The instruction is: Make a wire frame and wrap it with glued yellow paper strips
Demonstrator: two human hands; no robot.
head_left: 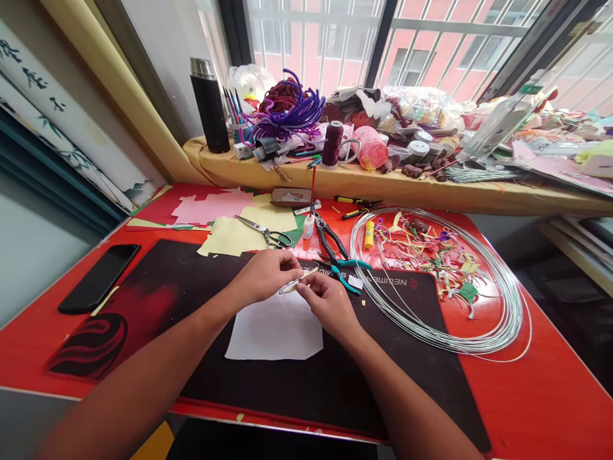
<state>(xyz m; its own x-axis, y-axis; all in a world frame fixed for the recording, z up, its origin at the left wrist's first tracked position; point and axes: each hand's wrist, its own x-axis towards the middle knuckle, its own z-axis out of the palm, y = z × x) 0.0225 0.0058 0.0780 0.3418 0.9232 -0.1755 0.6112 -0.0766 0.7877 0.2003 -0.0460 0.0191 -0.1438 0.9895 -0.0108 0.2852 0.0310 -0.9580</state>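
Observation:
Both hands meet over a white sheet of paper (274, 332) on the black mat (230, 383). My left hand (268, 273) pinches one side of a small pale yellow paper piece (290, 287) with a thin wire loop at its lower left. The fingers of my right hand (328, 300) are closed on the other side of the same piece. Just beyond my right hand lie teal-handled pliers (342, 276) and black-handled pliers (330, 236). Scissors (265, 232) rest on yellow paper (227, 235) behind my left hand.
A large wire coil (510, 313) surrounds paper scraps and a yellow glue stick (368, 235) on the right. A black phone (99, 278) lies left. A small white bottle (308, 227) stands behind the hands. The cluttered sill holds a black flask (211, 108).

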